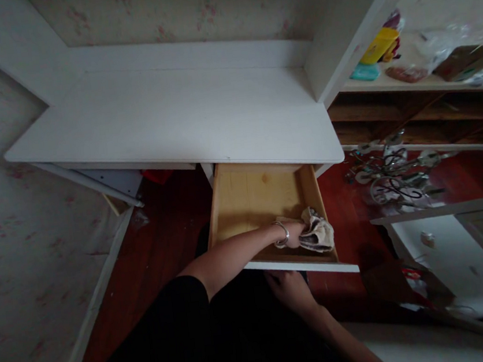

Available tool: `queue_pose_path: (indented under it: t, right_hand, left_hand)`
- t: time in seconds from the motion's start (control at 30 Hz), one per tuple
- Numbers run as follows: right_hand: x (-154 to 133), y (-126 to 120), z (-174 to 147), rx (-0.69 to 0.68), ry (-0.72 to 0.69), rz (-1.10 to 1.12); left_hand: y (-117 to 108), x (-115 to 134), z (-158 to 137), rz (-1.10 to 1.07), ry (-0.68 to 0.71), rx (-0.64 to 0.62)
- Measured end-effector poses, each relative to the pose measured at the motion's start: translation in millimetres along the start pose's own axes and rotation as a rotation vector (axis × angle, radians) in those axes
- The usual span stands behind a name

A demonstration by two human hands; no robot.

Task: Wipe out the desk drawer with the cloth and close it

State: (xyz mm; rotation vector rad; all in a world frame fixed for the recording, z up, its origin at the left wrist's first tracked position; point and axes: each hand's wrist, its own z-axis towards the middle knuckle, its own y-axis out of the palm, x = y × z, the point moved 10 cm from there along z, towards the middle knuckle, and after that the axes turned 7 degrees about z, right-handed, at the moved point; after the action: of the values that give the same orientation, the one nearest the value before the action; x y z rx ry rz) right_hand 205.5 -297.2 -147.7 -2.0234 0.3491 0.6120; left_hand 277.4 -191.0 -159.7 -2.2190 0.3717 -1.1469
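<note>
A wooden drawer (247,198) with a white front stands pulled out from under the white desk. My left hand (293,234), with silver bangles at the wrist, reaches over the drawer front and is closed on a crumpled cream and dark-patterned cloth (319,233). That cloth lies against the drawer's right side near its front corner. Just below the drawer front, my right hand (292,290) is closed with its fingers curled. Its fingertips are partly hidden there, so what they grip cannot be made out.
The white desktop (173,113) spreads behind the drawer. At right, a shelf unit (390,109) carries plastic bags and a box. A metal chandelier (398,177) lies on the red wooden floor, with a white panel (454,255) and an open carton (388,283) nearer me.
</note>
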Motion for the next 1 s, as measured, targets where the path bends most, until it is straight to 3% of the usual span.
queue_pose_path:
  t: [0.1, 0.2, 0.5, 0.67, 0.8, 1.0]
  right_hand:
    - [1, 1, 0, 0.009, 0.017, 0.005]
    - [-1, -1, -1, 0.018, 0.016, 0.004]
    - [1, 0, -3, 0.027, 0.06, 0.022]
    - [2, 0, -4, 0.017, 0.077, 0.044]
    - [2, 0, -4, 0.043, 0.051, 0.034]
    - [3, -1, -5, 0.082, 0.044, 0.016]
  left_hand:
    - [15, 13, -16, 0.167, 0.138, -0.111]
    - [15, 7, -34, 0.289, 0.171, -0.159]
    - [-22, -59, -119, 0.598, 0.068, -0.253]
    - [-44, -89, -158, 0.661, -0.01, -0.199]
    - [-74, -110, -155, 0.76, -0.144, -0.059]
    - [-138, -147, -122, 0.821, -0.254, 0.043]
